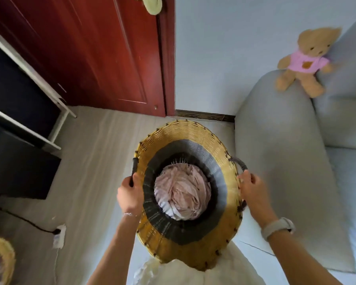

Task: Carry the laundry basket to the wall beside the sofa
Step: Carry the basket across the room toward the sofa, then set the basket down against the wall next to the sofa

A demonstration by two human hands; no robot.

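- From the head view, we hold the laundry basket out in front of our body, one hand on each side, so the load hangs level and the opening faces up at us.
- Our left hand is closed around the dark left handle; the fingers wrap it fully, a firm carrying grip.
- Our right hand curls over the right handle at the rim; the fingers are closed on it, though blur softens the detail.
- The pink laundry sits bunched low in the bottom, which keeps the weight centred between our hands.
- The basket appears lifted clear of the floor, just beside the arm of the grey sofa on our right; we cannot tell whether its side brushes the upholstery.
- Ahead lies the pale wall between the red door and the sofa, with a bare strip of floor at its foot. We judge this to be the goal, so the carry looks nearly complete.
- A teddy bear perches on the sofa arm, well apart from the basket.
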